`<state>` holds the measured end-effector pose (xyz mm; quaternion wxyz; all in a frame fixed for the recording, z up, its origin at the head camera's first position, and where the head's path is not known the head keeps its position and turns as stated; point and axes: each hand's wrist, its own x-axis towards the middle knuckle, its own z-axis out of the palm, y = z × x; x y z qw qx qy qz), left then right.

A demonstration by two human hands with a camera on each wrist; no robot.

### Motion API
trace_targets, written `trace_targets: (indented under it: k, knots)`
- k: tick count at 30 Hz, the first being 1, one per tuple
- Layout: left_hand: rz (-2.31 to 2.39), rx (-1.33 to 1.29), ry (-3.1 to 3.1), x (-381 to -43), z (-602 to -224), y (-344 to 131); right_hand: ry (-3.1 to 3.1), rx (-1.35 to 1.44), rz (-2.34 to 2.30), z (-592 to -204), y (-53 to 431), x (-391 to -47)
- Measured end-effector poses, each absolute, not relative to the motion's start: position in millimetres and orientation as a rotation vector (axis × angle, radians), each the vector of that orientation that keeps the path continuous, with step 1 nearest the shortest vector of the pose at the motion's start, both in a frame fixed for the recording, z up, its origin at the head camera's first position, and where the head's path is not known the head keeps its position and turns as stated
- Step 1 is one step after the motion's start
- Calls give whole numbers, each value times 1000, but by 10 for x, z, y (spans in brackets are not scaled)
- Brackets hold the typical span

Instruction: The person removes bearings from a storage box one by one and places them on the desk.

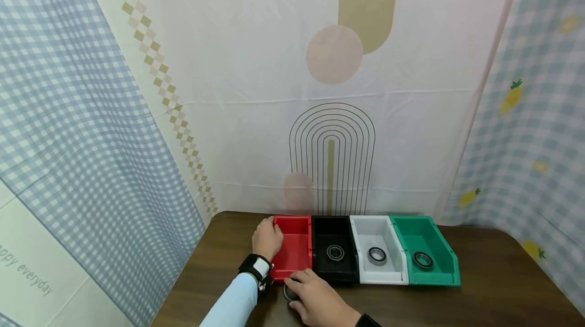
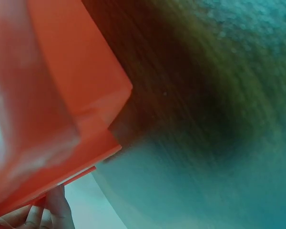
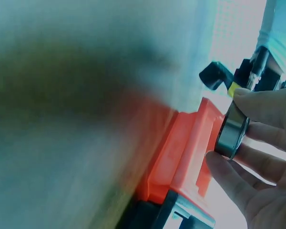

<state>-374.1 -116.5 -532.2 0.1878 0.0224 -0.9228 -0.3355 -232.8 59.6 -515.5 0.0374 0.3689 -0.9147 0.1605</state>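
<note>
My left hand (image 1: 267,239) grips the left rim of a red bin (image 1: 292,253), near its back corner. In the left wrist view its curled fingers (image 2: 57,210) show at the rim of the red bin (image 2: 81,52). My right hand (image 1: 320,299) pinches a metal ball bearing (image 1: 290,294) just in front of that bin. Seen in the right wrist view, the bearing (image 3: 232,131) is held on edge between thumb and fingers, off the table. Nothing lies in the visible part of the red bin.
To the right, side by side, stand a black bin (image 1: 326,271), a white bin (image 1: 393,276) and a green bin (image 1: 439,279). Each holds one bearing. The brown table (image 1: 205,271) meets a hanging cloth (image 1: 247,154) at the back.
</note>
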Motion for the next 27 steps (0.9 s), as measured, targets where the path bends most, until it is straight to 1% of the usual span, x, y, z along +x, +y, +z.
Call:
trace_targets:
  k: [7, 14, 20, 27]
  knots:
    - [-946, 72, -2600, -3747, -5326, -1160, -2869, 1088, 546, -5166, 593, -2253]
    - [-935, 81, -2599, -3745, -5305, -1149, -2845, 1113, 546, -5175, 610, -2226]
    - [-943, 77, -2603, -3738, -5281, -1149, -2945, 1090, 594, -5157, 621, -2226]
    - [-955, 80, -2602, -3738, -5311, -1162, -2991, 1170, 502, -5211, 628, -2257]
